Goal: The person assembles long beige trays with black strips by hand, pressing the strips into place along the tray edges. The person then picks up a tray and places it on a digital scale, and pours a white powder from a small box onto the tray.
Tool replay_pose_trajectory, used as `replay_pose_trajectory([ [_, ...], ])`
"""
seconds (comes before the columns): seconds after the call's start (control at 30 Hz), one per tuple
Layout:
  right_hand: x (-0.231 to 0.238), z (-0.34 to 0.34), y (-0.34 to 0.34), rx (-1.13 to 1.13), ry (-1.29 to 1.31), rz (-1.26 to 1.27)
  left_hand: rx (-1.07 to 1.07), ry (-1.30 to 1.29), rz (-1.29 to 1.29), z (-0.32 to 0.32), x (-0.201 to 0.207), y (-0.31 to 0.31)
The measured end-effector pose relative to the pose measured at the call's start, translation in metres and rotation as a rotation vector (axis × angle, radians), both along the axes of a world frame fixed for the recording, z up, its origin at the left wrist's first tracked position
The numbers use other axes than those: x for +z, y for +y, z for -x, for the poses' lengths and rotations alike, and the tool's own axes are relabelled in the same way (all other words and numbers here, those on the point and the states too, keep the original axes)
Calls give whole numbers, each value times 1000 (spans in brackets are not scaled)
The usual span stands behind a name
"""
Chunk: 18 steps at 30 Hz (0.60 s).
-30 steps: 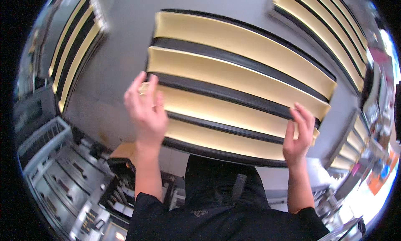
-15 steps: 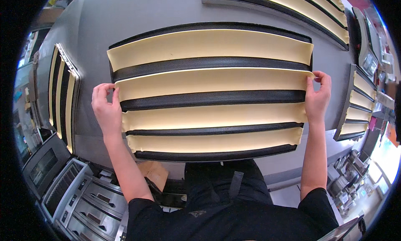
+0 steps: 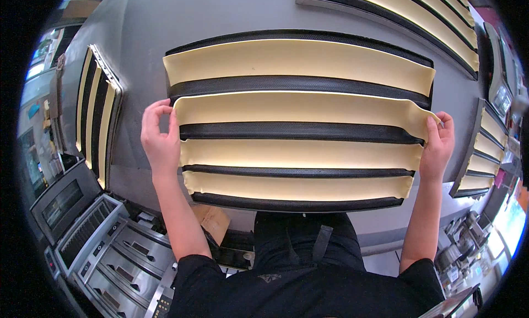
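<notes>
A black perforated baguette tray lies on the table before me, its wavy channels lined with pale cream strips that look like dough or soft sheet. The second strip from the far side has an end in each of my hands. My left hand pinches its left end between thumb and fingers at the tray's left edge. On the right, my right hand pinches the other end, which is pulled down toward me. Beyond it lies the farthest strip; two nearer strips have curled ends.
The grey table carries similar lined trays at the far right, the right and the left. A scale-like device stands at the right edge. Metal equipment with handles and a cardboard piece are below the table's near edge.
My right hand has drawn the second strip's right end nearer to me and down, so it now bends there. My left hand still pinches the left end. The whole view has shifted slightly.
</notes>
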State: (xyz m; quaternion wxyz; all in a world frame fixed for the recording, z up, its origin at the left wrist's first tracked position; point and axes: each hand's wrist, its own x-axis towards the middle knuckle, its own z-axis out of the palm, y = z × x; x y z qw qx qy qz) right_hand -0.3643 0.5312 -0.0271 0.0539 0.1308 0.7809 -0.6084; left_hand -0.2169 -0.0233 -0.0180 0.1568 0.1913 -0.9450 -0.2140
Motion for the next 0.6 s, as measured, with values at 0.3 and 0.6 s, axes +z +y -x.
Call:
replay_pose_trajectory([
  [0.3, 12, 7, -28, 220, -205, -43, 232, -41, -254, 2, 1, 42],
  [0.6, 13, 10, -25, 249, -144, 8, 104, -62, -412, -8, -2, 25],
])
